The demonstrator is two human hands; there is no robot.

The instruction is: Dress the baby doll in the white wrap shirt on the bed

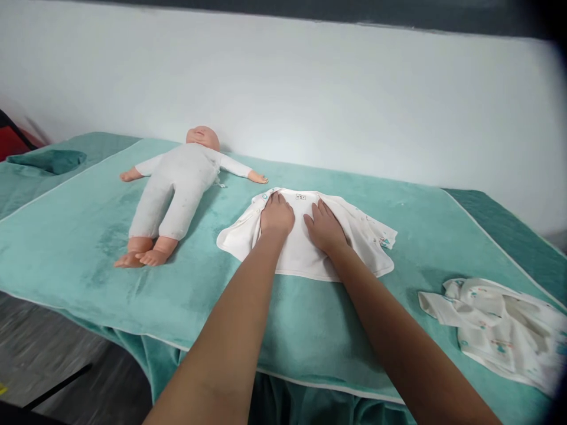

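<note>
A small white baby shirt lies spread on the green cover, its front open and its neck label facing up. Small coloured prints show on its sleeve at the right. My left hand rests on the shirt's left front near the collar, its fingers slightly bent and pointing away from me. Against the right front lies my right hand, fingers stretched out and thumb apart. Neither hand visibly pinches the cloth. To the left, a baby doll with a white cloth body lies on its back, arms spread.
A crumpled white printed baby garment lies at the right front. The green cover drapes over the table's front edge. Behind stands a white wall. Folded dark green cloth and a red object are at far left.
</note>
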